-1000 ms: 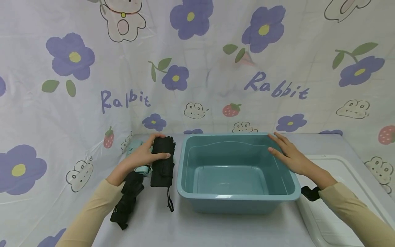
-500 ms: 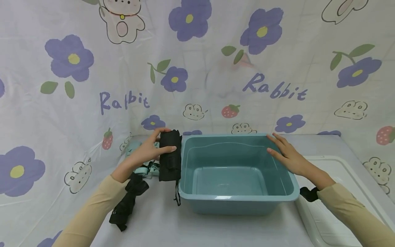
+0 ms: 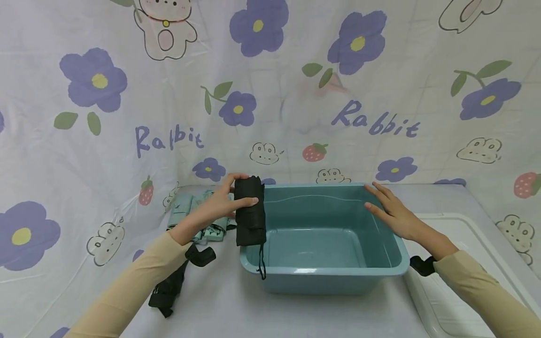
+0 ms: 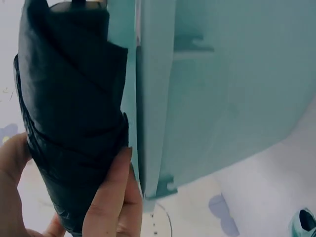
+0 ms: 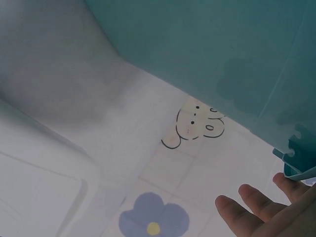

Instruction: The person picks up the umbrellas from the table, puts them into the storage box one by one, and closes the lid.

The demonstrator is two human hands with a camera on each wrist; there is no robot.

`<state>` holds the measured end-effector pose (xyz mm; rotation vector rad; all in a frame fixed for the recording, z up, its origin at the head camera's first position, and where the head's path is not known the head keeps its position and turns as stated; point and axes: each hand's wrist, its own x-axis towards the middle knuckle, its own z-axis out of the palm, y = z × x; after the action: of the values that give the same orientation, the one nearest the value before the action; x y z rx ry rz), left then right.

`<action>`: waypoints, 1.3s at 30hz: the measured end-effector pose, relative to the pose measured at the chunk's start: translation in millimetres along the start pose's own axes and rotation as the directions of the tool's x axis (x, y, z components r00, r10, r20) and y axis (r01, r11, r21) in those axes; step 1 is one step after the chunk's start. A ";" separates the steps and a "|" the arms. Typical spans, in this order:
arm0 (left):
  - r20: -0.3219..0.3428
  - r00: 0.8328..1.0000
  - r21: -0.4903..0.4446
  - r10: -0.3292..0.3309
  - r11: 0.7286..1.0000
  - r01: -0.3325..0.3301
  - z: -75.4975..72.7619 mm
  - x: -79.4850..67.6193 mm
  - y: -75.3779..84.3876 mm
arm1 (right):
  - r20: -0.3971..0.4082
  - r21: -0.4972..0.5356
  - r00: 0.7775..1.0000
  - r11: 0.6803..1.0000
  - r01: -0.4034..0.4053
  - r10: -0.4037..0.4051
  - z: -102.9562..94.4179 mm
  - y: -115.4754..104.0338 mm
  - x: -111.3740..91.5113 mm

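My left hand point(image 3: 220, 203) holds a folded black umbrella point(image 3: 249, 213) across its width, thumb on the near face. The umbrella hangs over the left rim of a blue-green plastic tub point(image 3: 314, 251), its cord loop dangling in front of that rim. In the left wrist view, fingers and thumb close round the dark fabric of the umbrella point(image 4: 74, 108) beside the tub wall point(image 4: 222, 98). At the tub's right side rests my right hand point(image 3: 395, 213), fingers extended over the back right rim. The right wrist view shows its spread fingers point(image 5: 252, 207) beside the tub's outer wall.
Light teal folded fabric bundles point(image 3: 181, 209) lie on the table left of the tub, partly behind the left arm. A black fabric bundle point(image 3: 168, 291) lies nearer. On the right, a white lid point(image 3: 465, 281) lies under the right forearm. A printed curtain point(image 3: 279, 94) hangs behind.
My left hand has lifted the umbrella from the table and carried it right, from beside the tub to over its left rim. The right hand stays at the rim.
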<state>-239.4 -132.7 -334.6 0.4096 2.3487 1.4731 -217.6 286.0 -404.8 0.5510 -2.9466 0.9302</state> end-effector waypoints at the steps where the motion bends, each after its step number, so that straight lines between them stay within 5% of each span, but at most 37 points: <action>1: 0.002 1.000 0.001 0.000 1.000 0.000 1.9 1.6 0.9 | -0.001 -0.002 1.000 1.000 0.000 0.000 0.0 0.2 0.0; 13: 0.020 1.000 0.008 -0.016 1.000 0.015 20.5 22.4 -4.1 | -0.011 -0.014 1.000 1.000 0.010 -0.010 1.5 2.1 -0.6; 18: 0.053 0.999 -0.003 0.003 1.000 -0.003 27.5 18.3 10.4 | -0.009 -0.009 1.000 1.000 0.011 -0.011 1.0 2.5 -0.5; 28: 0.104 0.995 -0.097 -0.003 0.995 0.014 49.4 47.9 -13.2 | -0.012 -0.016 1.000 1.000 -0.006 0.005 1.7 1.9 -2.2; 39: 0.149 0.989 -0.074 -0.005 0.997 0.016 62.3 55.2 -9.0 | -0.015 -0.030 1.000 1.000 -0.002 0.001 0.9 1.2 -1.3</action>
<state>-263.1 -63.5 -375.2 0.4697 2.1693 1.4676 -216.7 286.9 -406.4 0.5388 -2.9434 0.8841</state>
